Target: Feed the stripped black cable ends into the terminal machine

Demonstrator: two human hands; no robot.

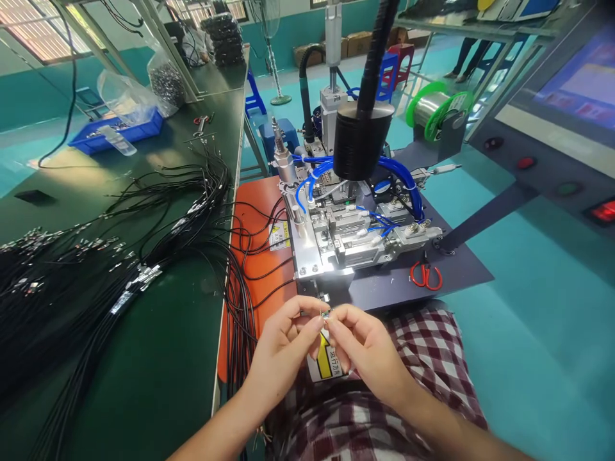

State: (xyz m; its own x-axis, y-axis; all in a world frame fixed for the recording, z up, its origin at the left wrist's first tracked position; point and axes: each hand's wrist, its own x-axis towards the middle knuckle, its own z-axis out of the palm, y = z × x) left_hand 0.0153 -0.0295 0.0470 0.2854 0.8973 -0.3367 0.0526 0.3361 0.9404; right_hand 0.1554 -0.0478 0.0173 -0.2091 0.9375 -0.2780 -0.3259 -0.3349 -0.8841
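Note:
My left hand [288, 333] and my right hand [358, 336] meet fingertip to fingertip in front of the machine. Between them is a tiny connector [325, 315] with a bit of green and metal, pinched by thumb and forefinger on each side. Its details are too small to make out. Just beyond my fingers stands the metal machine [360, 246] with blue air tubes. A yellow and white label [324, 365] shows below my hands. Black cables [235, 307] hang over the table edge, left of my left hand.
On the green table [182, 346] at left lie bundles of black cables and a blue tray [120, 131]. Red-handled scissors [425, 275] rest on the machine's base. A control panel [552, 141] juts in at right; a black cylinder [362, 144] hangs above the machine.

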